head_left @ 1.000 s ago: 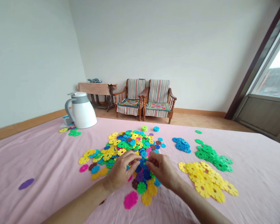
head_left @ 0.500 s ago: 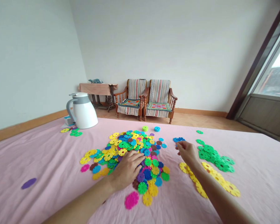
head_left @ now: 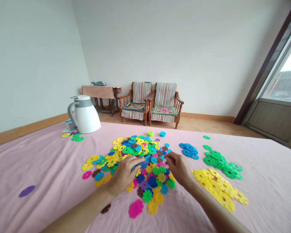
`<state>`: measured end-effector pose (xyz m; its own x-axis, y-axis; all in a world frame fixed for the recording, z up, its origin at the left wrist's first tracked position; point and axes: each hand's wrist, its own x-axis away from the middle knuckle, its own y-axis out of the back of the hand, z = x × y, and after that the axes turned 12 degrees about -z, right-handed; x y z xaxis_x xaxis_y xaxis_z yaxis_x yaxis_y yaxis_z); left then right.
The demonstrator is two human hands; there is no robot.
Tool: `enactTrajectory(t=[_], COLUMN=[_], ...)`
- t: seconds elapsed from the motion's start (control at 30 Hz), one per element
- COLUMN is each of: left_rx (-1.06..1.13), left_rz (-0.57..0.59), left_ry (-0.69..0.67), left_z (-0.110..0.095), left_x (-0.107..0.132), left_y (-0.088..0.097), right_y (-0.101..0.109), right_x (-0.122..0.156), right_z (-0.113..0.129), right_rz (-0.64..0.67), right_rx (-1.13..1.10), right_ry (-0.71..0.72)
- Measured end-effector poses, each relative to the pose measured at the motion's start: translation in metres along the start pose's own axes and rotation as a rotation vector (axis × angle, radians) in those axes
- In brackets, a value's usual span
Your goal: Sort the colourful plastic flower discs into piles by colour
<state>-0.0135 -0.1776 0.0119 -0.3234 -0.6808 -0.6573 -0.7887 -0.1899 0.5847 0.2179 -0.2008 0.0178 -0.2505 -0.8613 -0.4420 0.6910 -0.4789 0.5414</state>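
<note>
A mixed heap of colourful plastic snowflake discs (head_left: pixel 153 181) lies on the pink cloth. Over its middle rests my left hand (head_left: pixel 124 171), palm down, fingers stretched out and touching discs. At the heap's right edge is my right hand (head_left: pixel 180 166), its fingers curled together; whatever they may hold is hidden. Beyond that hand sit blue discs (head_left: pixel 189 150) in a small group. Green discs (head_left: pixel 223 165) form another group to the right, and yellow discs (head_left: pixel 214 184) lie beside my right forearm.
A white jug with a grey handle (head_left: pixel 88 116) stands at the back left, near a few discs. Single discs lie apart, such as a purple one (head_left: pixel 27 191) and a pink one (head_left: pixel 136 208). Two wooden armchairs (head_left: pixel 165 97) stand beyond the cloth's far edge.
My right hand has moved left from the blue group to the mixed heap, uncovering the blue discs. My left hand has shifted slightly left and stays on the heap.
</note>
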Motion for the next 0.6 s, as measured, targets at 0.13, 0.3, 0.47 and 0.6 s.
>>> enactTrajectory(t=[0.13, 0.3, 0.47, 0.6], left_rx=[0.148, 0.285, 0.222, 0.176], left_rz=[-0.016, 0.046, -0.055, -0.213], left_ry=[0.196, 0.209, 0.216, 0.268], left_z=[-0.006, -0.02, -0.013, 0.004], left_x=[0.0, 0.001, 0.0, -0.007], left_y=[0.0, 0.0, 0.004, 0.011], right_y=[-0.007, -0.017, -0.01, 0.014], right_x=[0.015, 0.031, 0.014, -0.016], right_z=[0.021, 0.038, 0.02, -0.024], right_rz=[0.067, 0.221, 0.137, -0.095], right_rx=[-0.088, -0.224, -0.085, 0.134], right_ry=[0.066, 0.055, -0.01, -0.179])
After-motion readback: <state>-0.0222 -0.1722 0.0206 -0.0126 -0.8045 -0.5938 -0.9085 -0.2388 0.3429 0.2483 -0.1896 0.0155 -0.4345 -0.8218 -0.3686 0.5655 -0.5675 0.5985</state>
